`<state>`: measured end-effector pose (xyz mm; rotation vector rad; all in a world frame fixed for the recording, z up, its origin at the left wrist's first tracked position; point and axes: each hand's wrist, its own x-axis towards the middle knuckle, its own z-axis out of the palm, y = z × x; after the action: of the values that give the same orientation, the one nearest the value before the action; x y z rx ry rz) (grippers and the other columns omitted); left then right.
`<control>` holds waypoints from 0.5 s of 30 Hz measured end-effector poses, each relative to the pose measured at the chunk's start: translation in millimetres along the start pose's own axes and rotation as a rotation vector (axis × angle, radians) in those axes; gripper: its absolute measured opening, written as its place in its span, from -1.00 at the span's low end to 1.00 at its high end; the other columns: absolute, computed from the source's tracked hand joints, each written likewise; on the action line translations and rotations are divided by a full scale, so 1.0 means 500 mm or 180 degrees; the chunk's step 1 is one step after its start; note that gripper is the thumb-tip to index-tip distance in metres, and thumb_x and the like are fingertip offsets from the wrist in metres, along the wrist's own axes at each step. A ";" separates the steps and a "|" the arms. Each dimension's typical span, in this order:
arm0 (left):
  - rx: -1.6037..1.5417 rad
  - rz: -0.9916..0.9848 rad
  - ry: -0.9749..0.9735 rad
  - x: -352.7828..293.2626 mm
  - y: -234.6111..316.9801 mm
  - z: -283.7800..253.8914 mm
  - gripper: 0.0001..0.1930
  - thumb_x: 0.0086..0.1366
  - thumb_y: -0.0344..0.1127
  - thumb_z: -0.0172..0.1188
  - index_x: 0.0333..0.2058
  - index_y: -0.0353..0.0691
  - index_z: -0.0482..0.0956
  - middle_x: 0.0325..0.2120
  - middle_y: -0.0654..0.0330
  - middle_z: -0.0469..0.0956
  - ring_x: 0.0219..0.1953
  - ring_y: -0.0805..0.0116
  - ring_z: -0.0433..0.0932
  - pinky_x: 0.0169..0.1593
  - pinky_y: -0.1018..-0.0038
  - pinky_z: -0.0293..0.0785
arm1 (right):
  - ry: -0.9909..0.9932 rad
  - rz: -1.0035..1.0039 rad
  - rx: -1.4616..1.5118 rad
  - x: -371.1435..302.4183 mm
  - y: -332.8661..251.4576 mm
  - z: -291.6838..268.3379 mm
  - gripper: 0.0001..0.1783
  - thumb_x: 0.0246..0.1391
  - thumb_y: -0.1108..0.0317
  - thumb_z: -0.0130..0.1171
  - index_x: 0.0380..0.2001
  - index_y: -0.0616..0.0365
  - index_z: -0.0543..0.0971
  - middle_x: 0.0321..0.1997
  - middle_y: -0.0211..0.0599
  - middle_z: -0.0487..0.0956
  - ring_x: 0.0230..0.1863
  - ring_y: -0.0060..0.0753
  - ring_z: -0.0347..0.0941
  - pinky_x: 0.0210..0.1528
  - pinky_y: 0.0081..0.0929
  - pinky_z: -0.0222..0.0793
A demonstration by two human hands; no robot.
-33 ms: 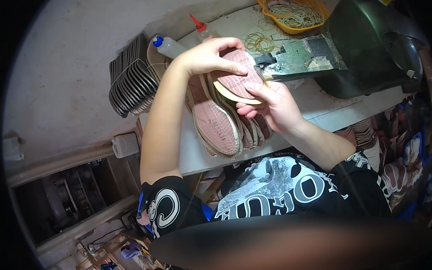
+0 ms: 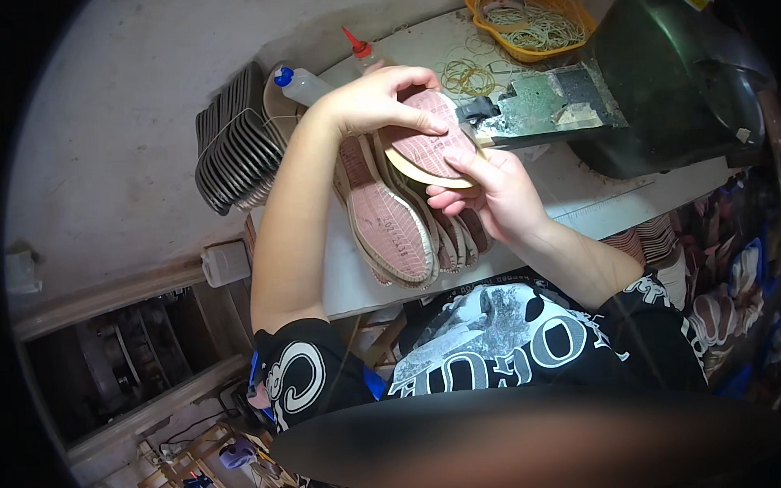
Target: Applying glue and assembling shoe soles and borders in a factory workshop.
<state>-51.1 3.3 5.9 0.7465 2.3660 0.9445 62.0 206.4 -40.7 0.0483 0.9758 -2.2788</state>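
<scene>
1. Head view: two hands, both clamped on one pink insole point(image 2: 419, 151) with a pale yellow edge. It's raised over the near stack, at the end of the dark green machine point(image 2: 661, 97).
2. Left hand point(image 2: 375, 102): wrapped over the far side, thumb pressed flat on the pink face.
3. Right hand point(image 2: 496, 189): thumb on top at the near right edge, fingers curled below.
4. Black fitting point(image 2: 479, 109) on the machine sits right by the insole's far right edge; can't tell if they touch.
5. Delta vs earlier frame: almost nil. Same grip both sides; held insole sits a hair further left. Background shifts slightly too, so may be just the head.
6. Unchanged: stack of pink insoles point(image 2: 390, 218) on the white table point(image 2: 560, 182), tied bundle of dark-edged insoles point(image 2: 239, 137) at left, blue-capped bottle point(image 2: 306, 87), red-tipped bottle point(image 2: 361, 50), yellow basket point(image 2: 532, 53) of bands.
</scene>
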 end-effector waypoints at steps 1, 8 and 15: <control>-0.0024 -0.0501 -0.0285 0.003 0.017 -0.014 -0.49 -0.04 -0.05 0.45 -0.20 -0.23 0.50 -0.29 0.20 0.50 -0.13 0.37 0.44 -0.11 0.48 0.40 | 0.0022 -0.0050 0.0029 -0.003 0.000 0.005 -0.63 0.22 0.21 0.07 -0.18 0.39 0.52 -0.35 -0.07 0.62 -0.39 -0.38 0.61 -0.39 -0.60 0.55; 0.0710 -0.0531 -0.0102 -0.013 0.028 -0.026 -0.51 0.02 0.08 0.38 -0.35 -0.24 0.49 -0.53 0.27 0.42 -0.41 0.48 0.36 -0.33 0.51 0.31 | 0.0040 -0.0025 0.0057 0.000 -0.008 0.017 -0.59 0.26 0.19 0.03 -0.07 0.39 0.48 -0.21 -0.08 0.60 -0.28 -0.38 0.62 -0.28 -0.60 0.59; -0.0128 -0.0958 0.0294 -0.049 0.019 0.011 -0.39 -0.01 0.20 0.34 -0.30 -0.33 0.56 -0.47 0.11 0.56 -0.39 0.37 0.51 -0.28 0.47 0.43 | 0.0198 -0.0029 0.0079 0.002 -0.016 0.020 -0.59 0.27 0.20 0.01 -0.10 0.42 0.48 -0.21 -0.06 0.60 -0.30 -0.36 0.62 -0.30 -0.59 0.60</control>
<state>-27.0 -3.9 14.9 0.3237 2.4412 0.9087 58.7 203.4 -28.7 0.1262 0.9816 -2.3101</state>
